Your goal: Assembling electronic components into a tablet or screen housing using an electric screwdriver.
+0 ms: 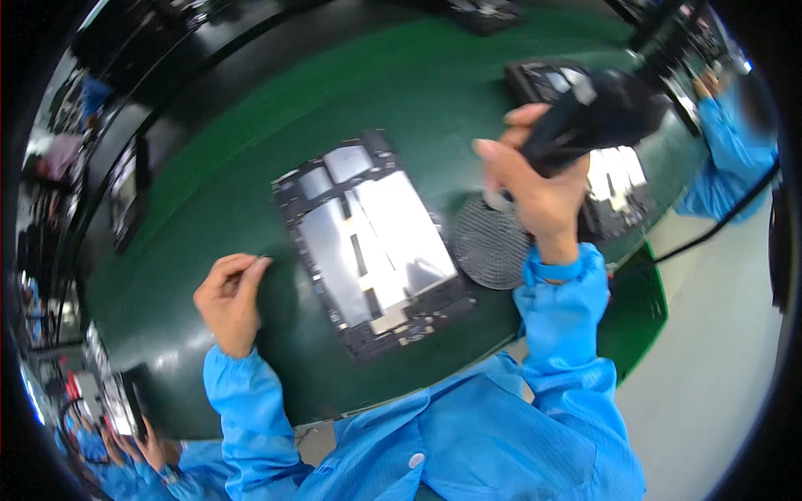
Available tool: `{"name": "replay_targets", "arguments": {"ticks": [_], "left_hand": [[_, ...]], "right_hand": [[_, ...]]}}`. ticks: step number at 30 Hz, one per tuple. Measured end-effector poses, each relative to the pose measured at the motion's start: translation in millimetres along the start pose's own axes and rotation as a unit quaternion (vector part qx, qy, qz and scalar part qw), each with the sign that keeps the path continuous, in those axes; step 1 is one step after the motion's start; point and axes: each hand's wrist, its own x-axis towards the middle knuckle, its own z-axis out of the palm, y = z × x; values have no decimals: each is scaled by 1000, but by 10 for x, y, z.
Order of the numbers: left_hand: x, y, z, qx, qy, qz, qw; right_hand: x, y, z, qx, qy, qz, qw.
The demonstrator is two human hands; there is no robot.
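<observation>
In the middle of the green bench lies an opened tablet [368, 242], its silver battery packs and dark circuit parts exposed. My left hand [230, 301] is beside the tablet's left edge, apart from it, thumb and forefinger pinched together. A tiny speck shows at those fingertips, too small to name. My right hand [543, 188] is raised to the right of the tablet, wrapped round a thick black hand tool [585, 121]. Motion blurs the tool, and its tip cannot be made out. Just below that hand sits a round grey ribbed dish [491, 246], partly covered by my wrist.
Another opened tablet [618, 184] lies to the right, behind my right hand, and a dark device [547, 79] stands farther back. A black cable [718, 221] crosses at right. Co-workers in blue sleeves [727, 142] are at the right and lower left, where hands hold a device [121, 405].
</observation>
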Motion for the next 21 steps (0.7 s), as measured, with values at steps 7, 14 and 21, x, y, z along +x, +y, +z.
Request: {"name": "replay_targets", "arguments": {"ticks": [7, 14, 21], "left_hand": [[-36, 72, 245, -81, -95, -142, 982], [99, 32, 621, -74, -186, -123, 972], [125, -76, 756, 37, -184, -16, 982]], "right_hand": [[-96, -324, -243, 16, -20, -102, 994], [-194, -449, 182, 48, -93, -114, 988], [-225, -419, 537, 27, -183, -128, 974]]}}
